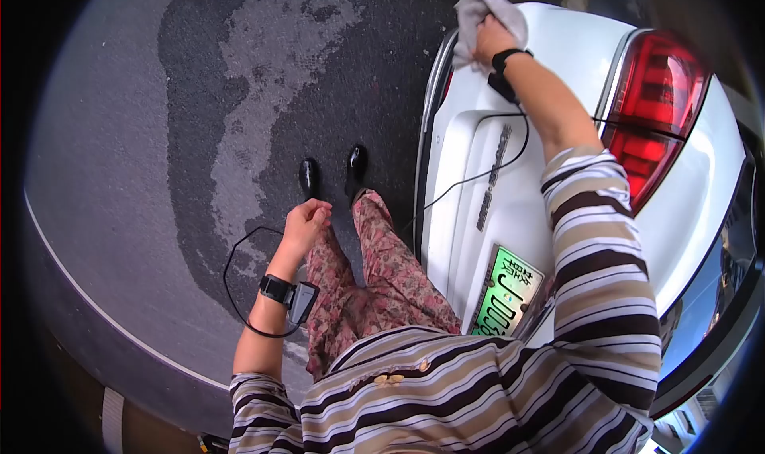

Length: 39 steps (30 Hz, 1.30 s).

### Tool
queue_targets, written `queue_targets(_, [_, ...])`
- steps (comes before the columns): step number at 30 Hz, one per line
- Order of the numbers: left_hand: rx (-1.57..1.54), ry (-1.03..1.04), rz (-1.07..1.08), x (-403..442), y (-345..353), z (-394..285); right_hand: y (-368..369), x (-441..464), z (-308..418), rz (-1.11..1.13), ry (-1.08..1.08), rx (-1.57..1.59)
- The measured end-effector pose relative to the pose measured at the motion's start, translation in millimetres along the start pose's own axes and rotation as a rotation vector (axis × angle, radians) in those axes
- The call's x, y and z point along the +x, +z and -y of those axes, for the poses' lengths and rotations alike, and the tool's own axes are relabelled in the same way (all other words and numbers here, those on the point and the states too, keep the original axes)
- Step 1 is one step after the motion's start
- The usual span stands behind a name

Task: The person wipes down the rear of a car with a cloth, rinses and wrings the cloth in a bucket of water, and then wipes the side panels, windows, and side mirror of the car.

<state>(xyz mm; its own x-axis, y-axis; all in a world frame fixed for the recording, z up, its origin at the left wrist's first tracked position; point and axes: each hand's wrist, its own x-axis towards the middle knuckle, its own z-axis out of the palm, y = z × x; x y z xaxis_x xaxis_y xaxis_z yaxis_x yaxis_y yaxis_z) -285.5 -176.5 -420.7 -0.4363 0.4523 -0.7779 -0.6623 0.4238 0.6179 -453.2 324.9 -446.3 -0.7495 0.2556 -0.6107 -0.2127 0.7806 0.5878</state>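
My right hand (pixel 492 41) is closed on a light grey cloth (pixel 472 12), pressing it against the rear edge of a white car (pixel 550 40). Part of the cloth bunches up beyond my fingers. The car's red tail light (pixel 657 84) lies to the right of my forearm. My left hand (pixel 305 225) hangs in front of my legs, away from the car, with its fingers loosely curled together and nothing visible in them.
A green licence plate (pixel 506 291) is fixed on the car beside my body. Black cables run from the devices strapped to my wrists, one crossing the car's rear. My black shoes (pixel 357 163) stand on dark, partly wet-looking asphalt (pixel 191 95).
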Motion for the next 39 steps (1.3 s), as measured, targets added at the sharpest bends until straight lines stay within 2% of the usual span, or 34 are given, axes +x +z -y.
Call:
queue_targets(2, [-0.015,-0.005,-0.013,4,-1,-2,28,-8,44,-0.12,-0.074,0.156])
queue_targets(4, [-0.054,0.028,-0.032,4,2,-3,106,11,118,-0.121,0.135,1.245])
queue_targets(5, [-0.05,0.014,-0.032,3,2,-5,67,-37,129,0.141,0.129,1.848])
queue_targets(6, [-0.046,-0.001,-0.035,1,0,-9,15,-92,137,0.435,0.304,2.383])
queue_targets(7, [-0.041,-0.017,-0.039,1,-1,-10,43,-96,165,0.523,0.242,2.241])
queue_targets(8, [-0.033,-0.013,-0.047,0,-4,-8,72,-93,185,0.559,0.067,1.77])
queue_targets(9, [-0.044,-0.007,-0.06,-1,-8,-5,101,-81,206,0.527,-0.219,1.0])
queue_targets(10, [-0.055,-0.005,-0.071,-2,-10,-2,117,-74,218,0.615,-0.354,0.702])
queue_targets(11, [-0.066,-0.005,-0.079,-2,-12,1,128,-71,224,0.7,-0.462,0.495])
queue_targets(13, [-0.067,-0.044,-0.1,-3,-14,5,133,-56,216,0.74,-0.528,0.337])
queue_targets(14, [-0.067,-0.059,-0.098,-2,-15,9,135,-45,206,0.661,-0.546,0.258])
queue_targets(16, [-0.049,-0.098,-0.091,1,-12,11,121,-43,165,0.133,-0.516,-0.219])
queue_targets(19, [-0.067,-0.017,-0.069,2,-4,21,82,18,96,0.028,-0.258,-0.258])
queue_targets(20, [-0.081,-0.004,-0.064,2,0,22,63,16,75,-0.14,-0.039,-0.188])
queue_targets(22, [-0.108,-0.002,-0.042,3,5,16,15,7,24,-0.153,0.149,-0.119])
queue_targets(25, [-0.072,0.045,-0.015,-5,9,-2,15,23,-47,-0.054,0.201,0.121])
queue_targets(26, [-0.062,0.035,-0.017,-7,10,-9,-31,-18,-54,-0.053,0.206,0.085])
queue_targets(27, [-0.058,0.04,-0.02,-9,12,-12,-47,-28,-69,0.143,0.099,0.039])
queue_targets(28, [-0.046,0.045,-0.014,-7,10,-11,-34,-35,-66,-0.131,0.232,0.045])
queue_targets(29, [-0.037,0.054,-0.006,-6,10,-9,-24,-41,-67,-0.037,0.157,0.011])
queue_targets(31, [-0.016,0.062,0.006,-8,10,-6,0,-56,-46,-0.013,0.154,-0.089])
queue_targets(32, [-0.001,0.069,0.002,-9,9,-8,26,-53,-33,-0.12,0.199,0.081])
queue_targets(33, [0.013,0.072,0.001,-9,9,-8,30,-66,-14,-0.13,0.184,0.076])
queue_targets(34, [0.03,0.119,0.013,-8,6,-1,26,-92,8,-0.168,0.182,0.203])
queue_targets(35, [0.041,0.112,0.006,-11,9,0,54,-97,28,-0.232,0.149,0.291])
queue_targets(37, [0.065,0.109,-0.008,-15,7,-7,98,-108,73,-0.218,0.013,0.093])
queue_targets(38, [0.08,0.108,-0.002,-18,6,-7,69,-145,87,-0.066,-0.142,-0.25])
queue_targets(39, [0.083,0.105,-0.008,-23,7,-6,80,-159,103,-0.054,-0.223,-0.289])
